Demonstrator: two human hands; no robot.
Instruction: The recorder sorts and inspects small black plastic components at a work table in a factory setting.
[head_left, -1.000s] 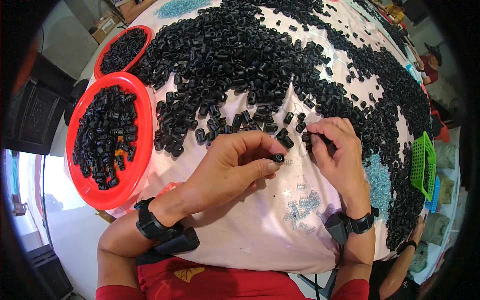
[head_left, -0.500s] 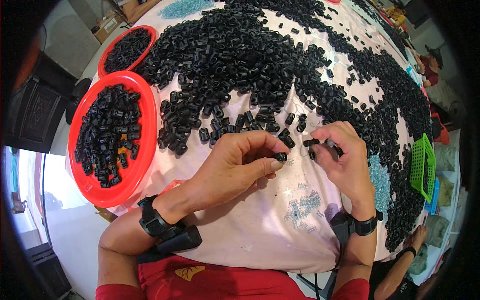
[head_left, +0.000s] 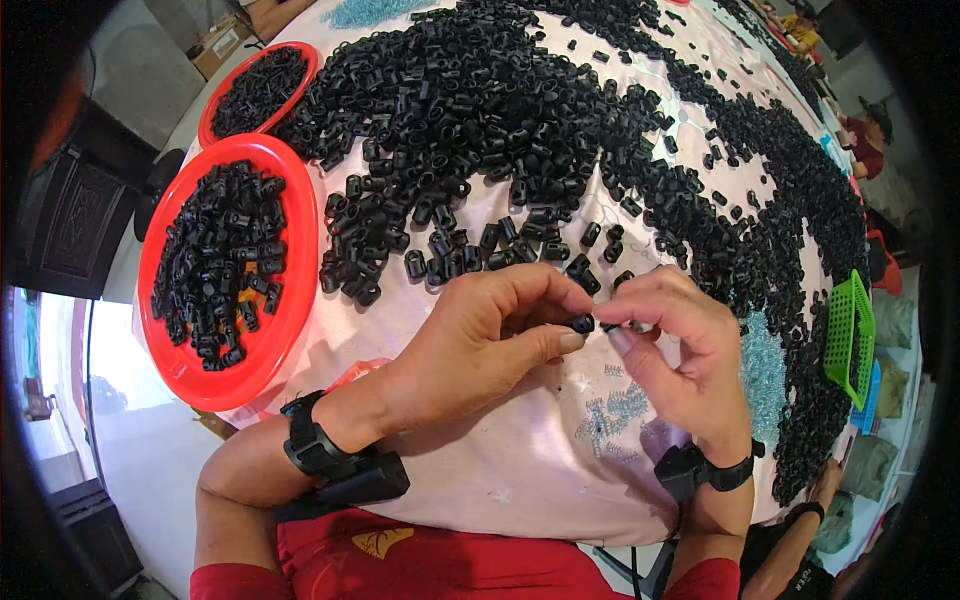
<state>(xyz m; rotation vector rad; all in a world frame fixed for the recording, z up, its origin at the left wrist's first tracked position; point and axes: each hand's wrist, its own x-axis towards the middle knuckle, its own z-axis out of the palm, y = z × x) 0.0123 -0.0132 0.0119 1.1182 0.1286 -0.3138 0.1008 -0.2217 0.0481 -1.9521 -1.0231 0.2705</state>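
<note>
My left hand pinches a small black plastic cord lock barrel between thumb and index finger. Close to its right, my right hand has thumb and fingertips closed on a small black plunger, mostly covered by the fingers. The two pieces are very near each other; whether they touch, I cannot tell. Below the hands, a few small metal springs lie loose on the pale pink cloth. Beyond my fingers spreads a big heap of black barrels.
At the left stands a red plate of black cord locks, with a red bowl of thin black pieces behind it. A spring pile and a green basket are at the right. A co-worker's forearm shows lower right.
My right hand has moved left and its fingers have closed in, bringing its black piece up to the barrel. My left hand has shifted slightly right, still pinching the barrel.
</note>
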